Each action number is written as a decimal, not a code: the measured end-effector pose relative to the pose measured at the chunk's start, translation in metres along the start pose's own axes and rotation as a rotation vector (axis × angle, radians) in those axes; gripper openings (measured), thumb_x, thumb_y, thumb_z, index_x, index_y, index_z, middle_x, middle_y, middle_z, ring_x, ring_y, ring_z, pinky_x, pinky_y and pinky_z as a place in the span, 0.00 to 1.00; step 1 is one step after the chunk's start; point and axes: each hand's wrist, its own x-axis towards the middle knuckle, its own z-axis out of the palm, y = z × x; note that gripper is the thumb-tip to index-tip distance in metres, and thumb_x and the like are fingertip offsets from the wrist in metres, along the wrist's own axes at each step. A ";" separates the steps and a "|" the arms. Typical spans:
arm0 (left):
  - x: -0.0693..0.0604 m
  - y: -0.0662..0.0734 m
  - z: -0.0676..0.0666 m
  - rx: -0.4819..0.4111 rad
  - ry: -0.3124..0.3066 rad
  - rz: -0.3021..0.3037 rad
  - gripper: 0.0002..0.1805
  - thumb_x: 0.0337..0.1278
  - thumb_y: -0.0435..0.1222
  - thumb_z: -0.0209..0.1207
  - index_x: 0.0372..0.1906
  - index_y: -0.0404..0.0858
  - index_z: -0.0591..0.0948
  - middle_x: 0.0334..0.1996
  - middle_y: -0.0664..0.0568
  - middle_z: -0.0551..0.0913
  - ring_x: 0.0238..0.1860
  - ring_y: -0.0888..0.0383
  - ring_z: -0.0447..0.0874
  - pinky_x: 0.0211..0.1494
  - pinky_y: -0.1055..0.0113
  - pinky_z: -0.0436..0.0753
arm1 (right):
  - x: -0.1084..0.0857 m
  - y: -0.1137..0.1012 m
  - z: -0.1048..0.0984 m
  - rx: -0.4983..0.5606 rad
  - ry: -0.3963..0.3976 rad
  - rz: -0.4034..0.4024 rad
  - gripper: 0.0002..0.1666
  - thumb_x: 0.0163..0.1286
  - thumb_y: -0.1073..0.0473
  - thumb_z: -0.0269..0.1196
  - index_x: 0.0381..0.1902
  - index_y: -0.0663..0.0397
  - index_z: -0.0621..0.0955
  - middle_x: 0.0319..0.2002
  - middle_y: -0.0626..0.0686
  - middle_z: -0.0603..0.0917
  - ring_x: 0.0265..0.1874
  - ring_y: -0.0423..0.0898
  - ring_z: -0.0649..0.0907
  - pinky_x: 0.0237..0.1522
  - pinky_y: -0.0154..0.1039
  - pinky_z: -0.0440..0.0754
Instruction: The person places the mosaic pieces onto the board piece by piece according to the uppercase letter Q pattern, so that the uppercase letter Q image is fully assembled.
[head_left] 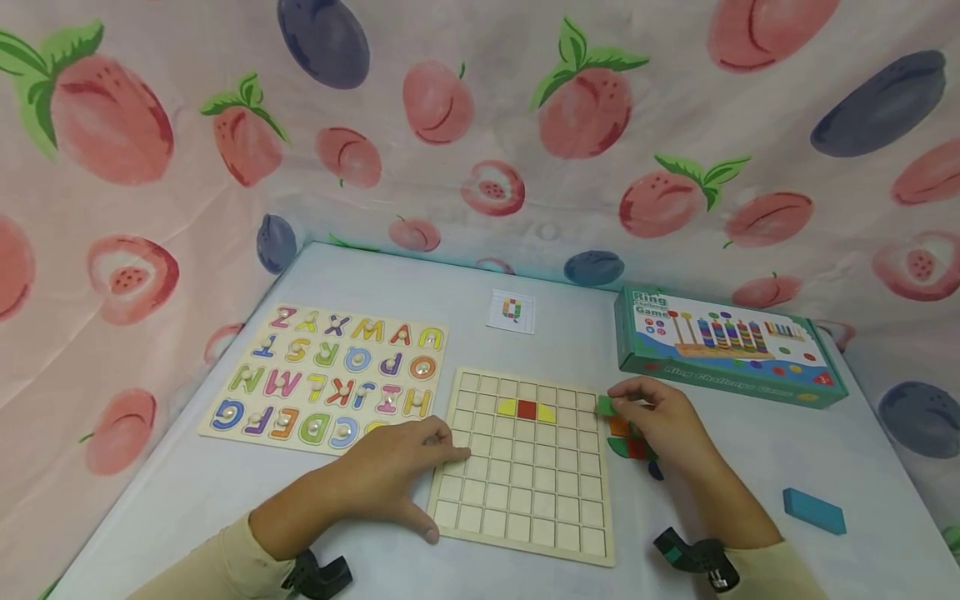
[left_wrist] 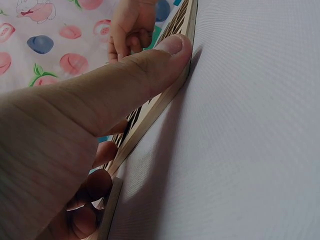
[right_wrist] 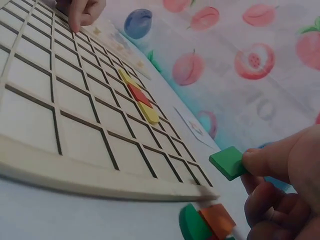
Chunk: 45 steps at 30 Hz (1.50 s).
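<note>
In the head view, the light is soft and even, and the white table (head_left: 150, 500) carries only faint shadows close to the hands. The left wrist view is more dim: the left hand (left_wrist: 75, 110) appears dark, and a long, soft-edged shadow lies on the table beside the wooden board (left_wrist: 137, 137). A fine ripple pattern covers the bright cloth there. The right wrist view is pale and slightly hazy. The board's near rim curves with lens distortion, the orange piece (right_wrist: 217, 220) looks blurred, and the small card (right_wrist: 195, 127) is perhaps too soft to read.
</note>
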 end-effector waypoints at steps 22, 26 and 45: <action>0.000 0.001 0.000 0.001 -0.026 -0.015 0.57 0.32 0.71 0.79 0.75 0.57 0.78 0.59 0.63 0.74 0.49 0.65 0.73 0.53 0.64 0.79 | -0.010 -0.026 0.060 0.083 -0.086 -0.026 0.08 0.76 0.61 0.67 0.50 0.54 0.88 0.48 0.52 0.87 0.43 0.48 0.79 0.44 0.39 0.77; 0.000 0.001 0.001 -0.002 -0.024 -0.010 0.57 0.32 0.71 0.79 0.75 0.57 0.78 0.58 0.63 0.74 0.49 0.65 0.73 0.53 0.65 0.78 | -0.013 -0.025 0.070 0.091 -0.066 -0.013 0.06 0.75 0.63 0.67 0.47 0.54 0.88 0.46 0.51 0.88 0.43 0.48 0.78 0.44 0.40 0.75; 0.000 0.000 0.000 -0.002 -0.002 0.002 0.55 0.32 0.71 0.79 0.74 0.57 0.80 0.57 0.64 0.74 0.48 0.64 0.74 0.51 0.64 0.79 | -0.017 -0.017 0.083 -0.079 -0.006 -0.079 0.06 0.67 0.63 0.74 0.41 0.48 0.90 0.35 0.49 0.83 0.31 0.48 0.77 0.28 0.35 0.74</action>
